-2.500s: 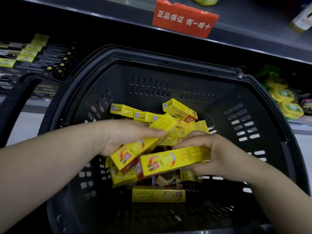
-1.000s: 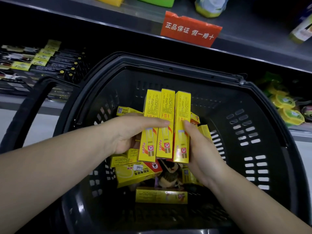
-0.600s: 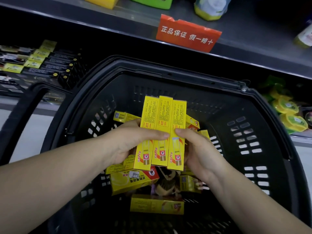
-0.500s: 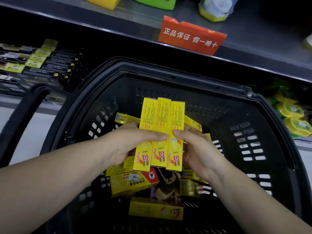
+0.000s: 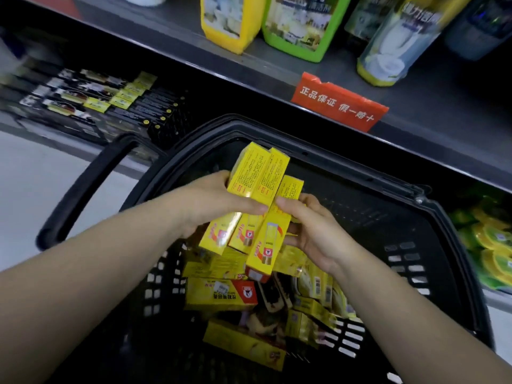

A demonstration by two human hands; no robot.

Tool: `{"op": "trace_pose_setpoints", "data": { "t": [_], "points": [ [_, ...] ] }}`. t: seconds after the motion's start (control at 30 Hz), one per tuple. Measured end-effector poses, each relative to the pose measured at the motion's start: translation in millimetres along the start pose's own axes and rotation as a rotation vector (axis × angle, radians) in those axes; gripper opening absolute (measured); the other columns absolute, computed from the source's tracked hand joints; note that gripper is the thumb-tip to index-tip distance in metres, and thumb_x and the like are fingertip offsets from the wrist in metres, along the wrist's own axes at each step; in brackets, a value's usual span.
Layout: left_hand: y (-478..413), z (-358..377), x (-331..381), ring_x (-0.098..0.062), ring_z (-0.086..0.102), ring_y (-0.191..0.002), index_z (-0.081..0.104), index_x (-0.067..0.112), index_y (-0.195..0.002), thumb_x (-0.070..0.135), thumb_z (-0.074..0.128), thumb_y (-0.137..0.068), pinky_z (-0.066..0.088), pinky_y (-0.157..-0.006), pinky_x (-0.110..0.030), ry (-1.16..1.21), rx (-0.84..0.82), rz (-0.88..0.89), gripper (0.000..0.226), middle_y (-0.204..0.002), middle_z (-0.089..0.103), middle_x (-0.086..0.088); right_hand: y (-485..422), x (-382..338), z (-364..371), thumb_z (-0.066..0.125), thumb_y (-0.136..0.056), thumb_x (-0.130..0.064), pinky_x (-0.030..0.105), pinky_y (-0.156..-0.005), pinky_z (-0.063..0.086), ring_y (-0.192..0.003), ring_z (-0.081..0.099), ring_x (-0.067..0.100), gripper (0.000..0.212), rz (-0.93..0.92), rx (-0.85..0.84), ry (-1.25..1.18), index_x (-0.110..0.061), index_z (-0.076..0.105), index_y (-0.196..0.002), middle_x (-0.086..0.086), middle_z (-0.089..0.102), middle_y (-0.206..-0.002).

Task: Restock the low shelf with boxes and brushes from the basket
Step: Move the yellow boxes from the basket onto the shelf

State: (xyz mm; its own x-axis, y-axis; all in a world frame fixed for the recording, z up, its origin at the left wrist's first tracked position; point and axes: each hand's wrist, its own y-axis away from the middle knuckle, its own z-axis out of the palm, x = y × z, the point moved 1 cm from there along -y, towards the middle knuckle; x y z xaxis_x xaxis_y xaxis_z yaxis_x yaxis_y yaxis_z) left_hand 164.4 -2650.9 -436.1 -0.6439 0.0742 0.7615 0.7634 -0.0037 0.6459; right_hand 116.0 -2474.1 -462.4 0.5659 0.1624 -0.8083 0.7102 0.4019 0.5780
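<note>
- What is the left hand (image 5: 216,203) doing?
- It grips two long yellow cardboard boxes (image 5: 253,184) side by side, with the thumb across their printed faces and the fingers behind. Both boxes tilt, their top ends leaning away to the right.
- And the right hand (image 5: 310,231)?
- It holds a third yellow box (image 5: 270,236) of the same kind, thumb on the front and fingers curled at its right edge. This box touches the left hand's pair and sits lower.
- Where is all that?
- Above the middle of the black plastic basket (image 5: 443,236), lifted off what lies inside.
- What lies inside?
- A heap of loose yellow boxes (image 5: 219,293) right under the hands. A dark-bristled brush (image 5: 273,293) lies among them, just right of the largest box.
- And the shelf?
- The low shelf (image 5: 55,133) runs beyond the basket to the left and carries rows of black and yellow packs (image 5: 124,103). A red sign with white characters (image 5: 339,106) hangs on the shelf edge above. A yellow pouch (image 5: 232,20) and a green pouch (image 5: 299,26) stand over it
</note>
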Motion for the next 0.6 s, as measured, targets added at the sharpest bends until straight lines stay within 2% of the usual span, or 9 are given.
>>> {"op": "trace_pose_setpoints", "data": {
  "t": [0.13, 0.23, 0.3, 0.4, 0.43, 0.47, 0.5, 0.53, 0.6],
  "points": [
    [30, -42, 10, -0.012, 0.066, -0.089, 0.061, 0.031, -0.108, 0.042, 0.081, -0.051, 0.052, -0.075, -0.033, -0.087, 0.09, 0.055, 0.061, -0.098, 0.07, 0.005, 0, -17, 24, 0.066, -0.083, -0.034, 0.033, -0.063, 0.054, -0.072, 0.062, 0.019, 0.038, -0.131, -0.01, 0.139, -0.019, 0.045, -0.112, -0.001, 0.065, -0.077],
    [51, -85, 19, -0.02, 0.071, -0.082, 0.063, 0.026, -0.104, 0.039, 0.079, -0.042, 0.056, -0.072, -0.039, -0.144, 0.112, 0.058, 0.064, -0.091, 0.074, -0.002, -1, -39, 38, 0.063, -0.081, -0.042, 0.027, -0.057, 0.048, -0.055, 0.06, 0.006, 0.021, -0.198, -0.055, 0.262, -0.029, 0.052, -0.095, -0.009, 0.062, -0.062],
    [59, -106, 25, -0.016, 0.071, -0.079, 0.061, 0.026, -0.096, 0.034, 0.079, -0.047, 0.057, -0.068, -0.036, -0.183, 0.13, 0.017, 0.053, -0.089, 0.075, 0.001, -2, -53, 47, 0.066, -0.075, -0.048, 0.023, -0.052, 0.048, -0.056, 0.061, 0.005, 0.029, -0.207, -0.063, 0.357, -0.029, 0.053, -0.093, -0.01, 0.065, -0.064],
    [55, -127, 24, 0.005, 0.061, -0.044, 0.049, 0.025, -0.08, 0.026, 0.079, -0.064, 0.049, -0.037, -0.017, -0.072, 0.188, -0.014, 0.034, -0.063, 0.066, 0.008, -10, -70, 63, 0.072, -0.07, -0.046, 0.021, -0.05, 0.051, -0.061, 0.068, 0.008, 0.045, -0.211, -0.047, 0.346, -0.022, 0.051, -0.102, -0.003, 0.07, -0.077],
    [53, -132, 19, 0.007, 0.062, -0.049, 0.049, 0.024, -0.085, 0.026, 0.079, -0.067, 0.049, -0.04, -0.016, -0.051, 0.231, -0.031, 0.035, -0.075, 0.065, 0.005, -15, -72, 70, 0.073, -0.07, -0.044, 0.022, -0.052, 0.053, -0.064, 0.069, 0.01, 0.048, -0.202, -0.036, 0.319, -0.018, 0.053, -0.105, 0.001, 0.071, -0.082],
    [53, -137, 14, 0.004, 0.068, -0.071, 0.054, 0.023, -0.101, 0.029, 0.079, -0.066, 0.053, -0.054, -0.019, -0.04, 0.277, -0.031, 0.044, -0.098, 0.063, 0.005, -21, -74, 79, 0.074, -0.069, -0.044, 0.022, -0.053, 0.054, -0.067, 0.07, 0.011, 0.05, -0.197, -0.02, 0.299, -0.016, 0.056, -0.105, 0.002, 0.072, -0.085],
    [52, -142, 9, -0.005, 0.066, -0.098, 0.052, 0.02, -0.121, 0.033, 0.08, -0.062, 0.053, -0.069, -0.025, -0.03, 0.289, -0.033, 0.067, -0.121, 0.06, 0.002, -27, -75, 87, 0.074, -0.067, -0.046, 0.022, -0.053, 0.053, -0.067, 0.07, 0.009, 0.048, -0.191, 0.001, 0.292, -0.017, 0.059, -0.103, 0.0, 0.073, -0.083],
    [52, -150, 2, -0.014, 0.064, -0.106, 0.051, 0.015, -0.127, 0.036, 0.08, -0.055, 0.052, -0.073, -0.028, 0.004, 0.286, -0.039, 0.08, -0.126, 0.061, -0.002, -33, -75, 94, 0.073, -0.066, -0.05, 0.021, -0.053, 0.052, -0.065, 0.069, 0.006, 0.044, -0.188, 0.023, 0.299, -0.021, 0.062, -0.097, -0.004, 0.073, -0.078],
    [52, -170, -8, -0.022, 0.072, -0.077, 0.062, 0.01, -0.108, 0.034, 0.079, -0.049, 0.055, -0.054, -0.029, 0.116, 0.259, -0.021, 0.066, -0.092, 0.075, -0.008, -47, -75, 106, 0.07, -0.062, -0.059, 0.022, -0.055, 0.046, -0.061, 0.064, 0.005, 0.043, -0.192, 0.07, 0.323, -0.024, 0.064, -0.087, -0.009, 0.071, -0.07]
  ]
}}
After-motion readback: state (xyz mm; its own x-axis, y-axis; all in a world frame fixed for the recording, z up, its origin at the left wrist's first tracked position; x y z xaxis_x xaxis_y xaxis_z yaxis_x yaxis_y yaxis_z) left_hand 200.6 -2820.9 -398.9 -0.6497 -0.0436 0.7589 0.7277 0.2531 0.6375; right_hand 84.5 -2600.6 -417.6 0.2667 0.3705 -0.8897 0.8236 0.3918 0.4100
